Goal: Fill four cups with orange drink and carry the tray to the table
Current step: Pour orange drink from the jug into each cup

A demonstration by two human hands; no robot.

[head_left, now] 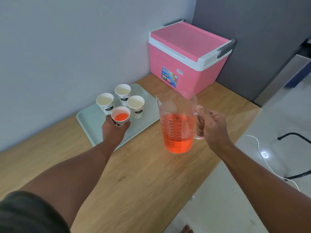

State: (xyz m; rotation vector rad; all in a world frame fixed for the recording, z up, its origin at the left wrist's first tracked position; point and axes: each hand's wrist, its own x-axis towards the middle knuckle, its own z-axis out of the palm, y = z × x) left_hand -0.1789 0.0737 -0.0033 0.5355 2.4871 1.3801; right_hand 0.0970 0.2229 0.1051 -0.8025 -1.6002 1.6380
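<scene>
A pale green tray (pixel 90 125) lies on the wooden counter against the wall. Three white paper cups stand on it with nothing orange in them: one at the left (pixel 105 102), one at the back (pixel 122 93), one at the right (pixel 136 105). My left hand (pixel 114 130) grips a fourth cup (pixel 120 116) over the tray's near part; orange drink fills its bottom. My right hand (pixel 211 126) holds the handle of a clear measuring jug (pixel 176 125), upright, about half full of orange drink, just right of the tray.
A pink cooler box (pixel 186 56) with a white rim and grey handles stands in the back corner of the wooden counter (pixel 143 182). The counter's right edge drops to a light floor with a white cable (pixel 262 153) and a black chair base (pixel 296 137).
</scene>
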